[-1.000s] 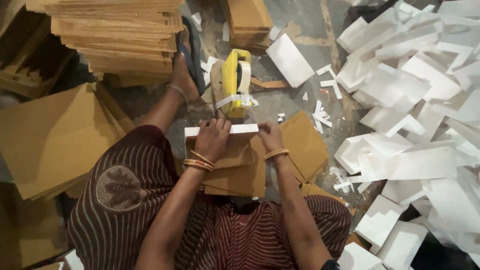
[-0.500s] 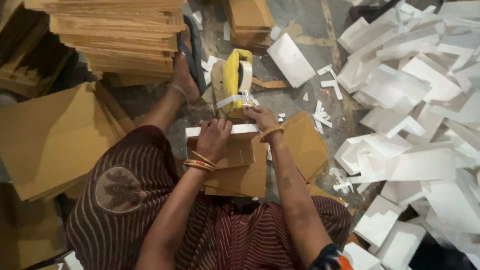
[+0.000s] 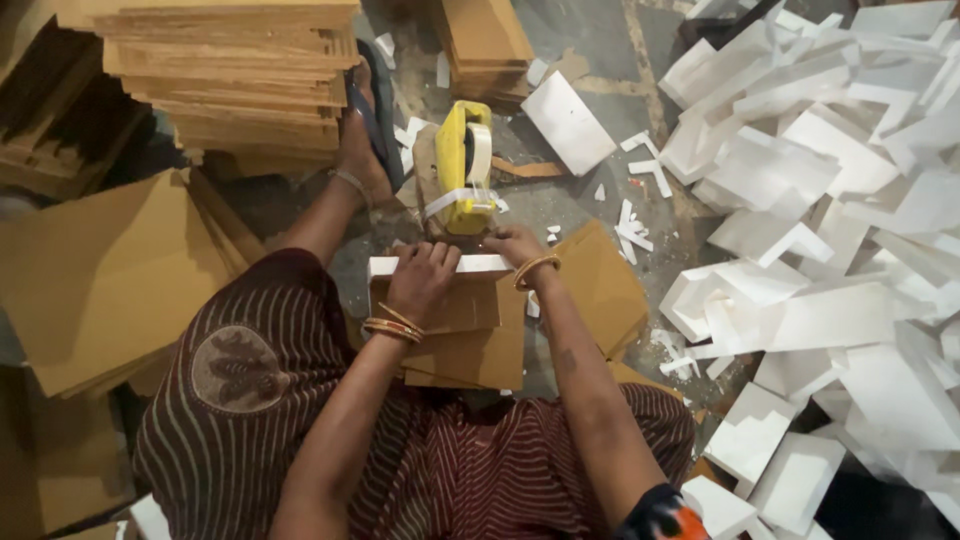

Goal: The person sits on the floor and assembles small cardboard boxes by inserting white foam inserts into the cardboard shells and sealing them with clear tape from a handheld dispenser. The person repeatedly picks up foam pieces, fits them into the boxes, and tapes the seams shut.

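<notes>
My left hand presses down on a white foam strip lying across the top of a brown cardboard piece on my lap. My right hand rests at the strip's right end, fingers reaching toward the yellow tape dispenser that stands just beyond it on the floor. A strand of clear tape runs from the dispenser toward the strip. Bangles circle both wrists.
Tall stacks of brown cardboard sheets rise at the upper left, with loose sheets beside my left knee. A heap of white foam pieces fills the right side. My sandalled foot lies next to the dispenser.
My right hand has shifted from the strip's right end up toward the tape dispenser. The left hand stays pressed on the strip.
</notes>
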